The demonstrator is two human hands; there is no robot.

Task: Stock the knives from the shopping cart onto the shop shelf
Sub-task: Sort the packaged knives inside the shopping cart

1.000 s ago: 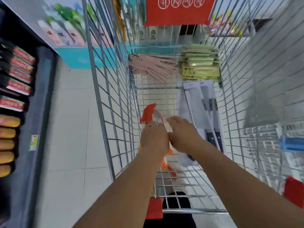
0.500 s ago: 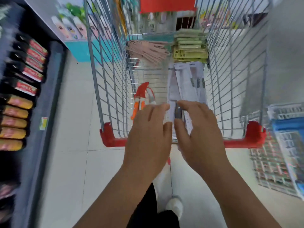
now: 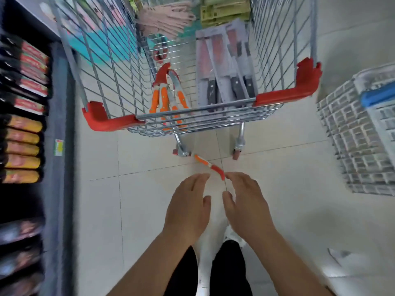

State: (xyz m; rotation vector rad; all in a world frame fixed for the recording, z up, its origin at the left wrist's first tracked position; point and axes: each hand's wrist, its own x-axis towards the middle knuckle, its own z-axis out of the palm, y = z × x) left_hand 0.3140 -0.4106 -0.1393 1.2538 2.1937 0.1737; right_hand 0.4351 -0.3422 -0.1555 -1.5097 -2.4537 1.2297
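Left hand and right hand hovered over floor tiles, fingers loosely spread, holding nothing. Orange-handled knife lay on floor beyond fingertips. Packaged knives sat in shopping cart. White crate at right.

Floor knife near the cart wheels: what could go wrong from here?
1. The orange knife lies on the floor between the cart and the feet; a step forward could land on it.
2. Both hands, left hand and right hand, are empty and reaching down; a hasty grab might catch the blade end.
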